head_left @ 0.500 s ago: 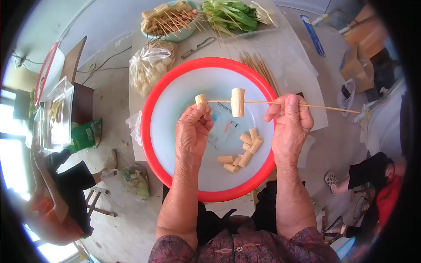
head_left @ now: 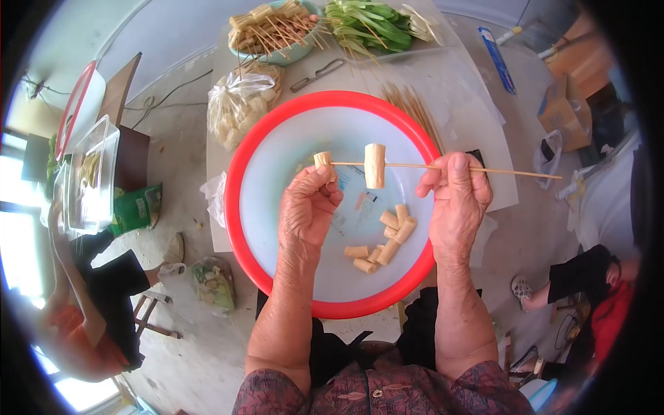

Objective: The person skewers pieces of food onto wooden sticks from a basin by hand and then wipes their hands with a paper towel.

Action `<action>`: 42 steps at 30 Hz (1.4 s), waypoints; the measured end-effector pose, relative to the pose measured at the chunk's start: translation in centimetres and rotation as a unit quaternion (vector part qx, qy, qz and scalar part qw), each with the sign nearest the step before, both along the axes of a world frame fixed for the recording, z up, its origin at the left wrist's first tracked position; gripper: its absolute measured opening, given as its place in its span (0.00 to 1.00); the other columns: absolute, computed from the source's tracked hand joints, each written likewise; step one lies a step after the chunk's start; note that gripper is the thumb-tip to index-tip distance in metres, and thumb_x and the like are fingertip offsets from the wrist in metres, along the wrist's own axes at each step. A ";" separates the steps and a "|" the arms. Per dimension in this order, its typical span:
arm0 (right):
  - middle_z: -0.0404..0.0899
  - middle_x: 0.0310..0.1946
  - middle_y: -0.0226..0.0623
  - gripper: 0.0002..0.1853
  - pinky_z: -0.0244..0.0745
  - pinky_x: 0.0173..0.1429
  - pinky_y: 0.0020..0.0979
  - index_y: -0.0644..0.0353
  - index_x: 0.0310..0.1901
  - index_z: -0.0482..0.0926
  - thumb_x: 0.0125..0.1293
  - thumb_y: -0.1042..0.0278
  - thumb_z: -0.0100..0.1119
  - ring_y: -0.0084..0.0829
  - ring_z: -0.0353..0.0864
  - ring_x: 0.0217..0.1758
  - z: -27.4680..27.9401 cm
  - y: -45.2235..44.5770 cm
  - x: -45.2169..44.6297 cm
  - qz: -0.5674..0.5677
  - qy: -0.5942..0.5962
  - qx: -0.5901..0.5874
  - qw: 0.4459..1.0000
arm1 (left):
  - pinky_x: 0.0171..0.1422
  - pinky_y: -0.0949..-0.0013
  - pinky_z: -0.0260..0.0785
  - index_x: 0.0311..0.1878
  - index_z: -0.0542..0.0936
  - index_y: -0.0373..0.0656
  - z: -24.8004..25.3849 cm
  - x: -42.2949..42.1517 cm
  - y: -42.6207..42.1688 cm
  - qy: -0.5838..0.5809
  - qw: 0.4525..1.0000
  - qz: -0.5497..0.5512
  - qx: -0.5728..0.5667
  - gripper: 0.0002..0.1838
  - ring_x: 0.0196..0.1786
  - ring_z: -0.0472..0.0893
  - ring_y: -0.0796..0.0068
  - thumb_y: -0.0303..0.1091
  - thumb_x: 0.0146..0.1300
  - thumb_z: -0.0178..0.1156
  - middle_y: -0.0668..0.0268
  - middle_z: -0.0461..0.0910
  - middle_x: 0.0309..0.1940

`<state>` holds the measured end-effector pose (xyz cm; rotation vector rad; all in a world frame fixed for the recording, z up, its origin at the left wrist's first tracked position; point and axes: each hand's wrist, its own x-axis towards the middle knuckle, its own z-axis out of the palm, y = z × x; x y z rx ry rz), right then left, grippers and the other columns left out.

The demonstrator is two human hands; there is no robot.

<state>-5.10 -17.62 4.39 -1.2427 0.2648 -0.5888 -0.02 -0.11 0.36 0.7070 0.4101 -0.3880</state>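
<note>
Above a white basin with a red rim [head_left: 239, 249], my right hand [head_left: 458, 204] pinches a thin wooden skewer [head_left: 512, 171] that lies roughly level. One pale tan roll [head_left: 375, 166], perhaps rolled tofu skin, is threaded crosswise on it left of my fingers. My left hand [head_left: 310, 207] is closed on a second tan roll [head_left: 323, 160], at the skewer's left tip. How deep the tip sits in that roll cannot be made out. Several loose rolls [head_left: 389, 238] lie on the basin's floor, lower right of its middle.
Behind the basin are a bowl of filled skewers [head_left: 277, 34], leafy greens [head_left: 370, 26], a plastic bag of pale pieces [head_left: 238, 111], tongs [head_left: 317, 75] and bare skewers [head_left: 415, 114]. A person [head_left: 90, 325] sits at the left, another person's leg [head_left: 577, 280] shows at the right.
My left hand and its roll have shifted slightly right, shortening the gap to the threaded roll. The right hand stays nearly in place.
</note>
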 end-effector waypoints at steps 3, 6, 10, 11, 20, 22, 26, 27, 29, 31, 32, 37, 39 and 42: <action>0.74 0.22 0.33 0.16 0.72 0.27 0.25 0.62 0.32 0.74 0.69 0.57 0.51 0.23 0.74 0.22 -0.2 -0.1 0.1 -0.003 0.007 0.027 1.000 | 0.36 0.75 0.66 0.33 0.76 0.41 0.0 0.0 -0.1 -0.001 1.000 0.001 -0.012 0.03 0.28 0.73 0.80 0.27 0.57 0.60 0.69 0.75 0.25; 0.74 0.23 0.33 0.16 0.73 0.27 0.26 0.63 0.33 0.74 0.69 0.57 0.50 0.23 0.73 0.22 -0.4 0.1 0.1 0.002 0.011 0.023 1.000 | 0.36 0.75 0.66 0.33 0.75 0.41 -0.1 -0.2 -0.1 0.010 1.000 -0.011 -0.027 0.04 0.28 0.72 0.80 0.27 0.56 0.61 0.69 0.74 0.24; 0.74 0.25 0.33 0.15 0.73 0.28 0.26 0.63 0.33 0.74 0.69 0.58 0.50 0.23 0.73 0.23 -0.5 0.9 0.1 -0.012 0.019 0.038 0.999 | 0.35 0.75 0.65 0.31 0.74 0.41 -0.2 -0.2 -0.2 0.006 0.999 -0.012 -0.049 0.05 0.27 0.71 0.79 0.26 0.55 0.62 0.69 0.74 0.24; 0.75 0.25 0.33 0.15 0.73 0.28 0.26 0.63 0.33 0.74 0.69 0.58 0.50 0.23 0.73 0.23 -0.6 1.1 0.1 -0.013 0.021 0.055 0.998 | 0.35 0.74 0.65 0.31 0.74 0.41 -0.2 -0.2 -0.2 0.003 0.998 -0.013 -0.054 0.05 0.27 0.71 0.79 0.26 0.55 0.62 0.68 0.74 0.24; 0.74 0.22 0.34 0.15 0.72 0.29 0.25 0.63 0.34 0.74 0.70 0.58 0.49 0.23 0.73 0.21 -0.8 2.5 0.0 0.033 0.041 0.033 0.998 | 0.38 0.73 0.68 0.35 0.76 0.39 0.0 -0.9 -0.7 -0.010 0.998 -0.058 -0.029 0.05 0.29 0.72 0.79 0.29 0.58 0.61 0.70 0.76 0.28; 0.74 0.22 0.34 0.16 0.72 0.29 0.25 0.63 0.34 0.74 0.69 0.57 0.50 0.23 0.73 0.21 -0.7 2.4 0.1 0.013 0.030 0.044 0.998 | 0.38 0.73 0.68 0.38 0.77 0.39 0.6 -1.0 -0.8 -0.023 0.998 -0.063 -0.015 0.07 0.30 0.74 0.79 0.32 0.60 0.61 0.70 0.77 0.30; 0.74 0.22 0.34 0.16 0.72 0.29 0.25 0.63 0.34 0.74 0.68 0.55 0.51 0.24 0.73 0.21 -0.1 0.8 0.3 -0.055 0.013 0.087 0.995 | 0.41 0.74 0.69 0.49 0.75 0.40 0.6 -1.1 -1.8 -0.049 0.985 -0.120 0.109 0.17 0.35 0.76 0.78 0.40 0.62 0.60 0.69 0.78 0.35; 0.75 0.22 0.34 0.17 0.72 0.29 0.25 0.63 0.33 0.74 0.68 0.55 0.51 0.24 0.73 0.21 -0.1 0.2 0.4 -0.066 0.000 0.081 0.995 | 0.40 0.75 0.69 0.47 0.78 0.40 0.2 -1.4 -2.3 -0.058 0.970 -0.148 0.184 0.16 0.35 0.76 0.79 0.41 0.62 0.60 0.68 0.79 0.35; 0.75 0.21 0.34 0.17 0.72 0.29 0.25 0.63 0.33 0.74 0.68 0.55 0.51 0.24 0.74 0.20 0.0 -0.5 0.4 -0.073 0.003 0.075 0.995 | 0.40 0.75 0.69 0.46 0.79 0.39 -0.8 -2.3 -3.6 -0.122 0.923 -0.222 0.291 0.16 0.34 0.76 0.79 0.41 0.62 0.60 0.67 0.80 0.33; 0.76 0.20 0.34 0.17 0.73 0.28 0.26 0.63 0.33 0.75 0.69 0.55 0.51 0.25 0.75 0.19 0.2 -0.7 0.4 -0.081 0.013 0.065 0.994 | 0.39 0.68 0.71 0.41 0.81 0.41 -2.7 -3.5 -4.9 -0.246 0.803 -0.305 0.449 0.14 0.32 0.79 0.70 0.42 0.60 0.60 0.63 0.82 0.30; 0.76 0.20 0.34 0.17 0.73 0.28 0.26 0.63 0.33 0.75 0.69 0.55 0.51 0.25 0.75 0.19 0.3 -0.8 0.3 -0.084 0.013 0.065 0.994 | 0.39 0.68 0.71 0.41 0.81 0.41 -3.4 -4.0 -5.5 -0.247 0.802 -0.307 0.448 0.14 0.32 0.79 0.70 0.42 0.60 0.60 0.63 0.82 0.30; 0.76 0.21 0.34 0.17 0.73 0.28 0.26 0.64 0.34 0.75 0.69 0.56 0.50 0.25 0.75 0.20 0.4 -1.2 0.2 -0.078 0.026 0.059 0.995 | 0.43 0.58 0.71 0.36 0.81 0.43 -5.0 -5.5 -7.1 -0.340 0.583 -0.411 0.613 0.15 0.37 0.79 0.54 0.45 0.56 0.59 0.57 0.80 0.33; 0.76 0.21 0.34 0.17 0.73 0.28 0.25 0.64 0.34 0.75 0.69 0.56 0.50 0.25 0.75 0.20 0.4 -1.4 0.2 -0.078 0.023 0.061 0.995 | 0.44 0.59 0.70 0.36 0.81 0.42 -5.5 -5.8 -7.4 -0.350 0.577 -0.416 0.609 0.15 0.38 0.79 0.55 0.45 0.55 0.60 0.58 0.79 0.33; 0.76 0.21 0.33 0.17 0.73 0.28 0.25 0.64 0.33 0.75 0.69 0.56 0.50 0.25 0.75 0.20 0.5 -1.4 0.2 -0.083 0.019 0.067 0.994 | 0.44 0.59 0.70 0.35 0.81 0.43 -5.9 -6.2 -7.8 -0.351 0.584 -0.396 0.615 0.14 0.39 0.78 0.56 0.44 0.54 0.61 0.58 0.78 0.33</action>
